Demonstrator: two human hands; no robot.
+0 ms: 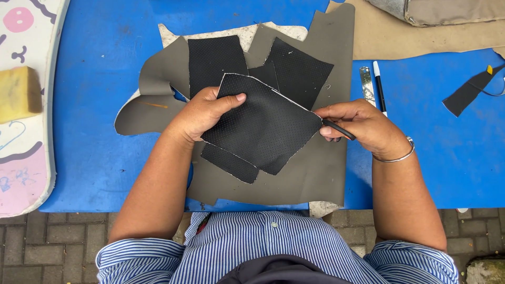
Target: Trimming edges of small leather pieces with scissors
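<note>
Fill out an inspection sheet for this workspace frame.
Surface: blue table over brick paving.
Job's things: black perforated piece held up; two more black pieces on grey sheet.
Clutter: yellow sponge, pen, metal ruler, black scrap.
Grippers: left hand pinches the piece's edge; right hand holds its corner and a thin black tool.
Cables: nothing seen.
Surroundings: painted board at left, tan sheet beyond.
</note>
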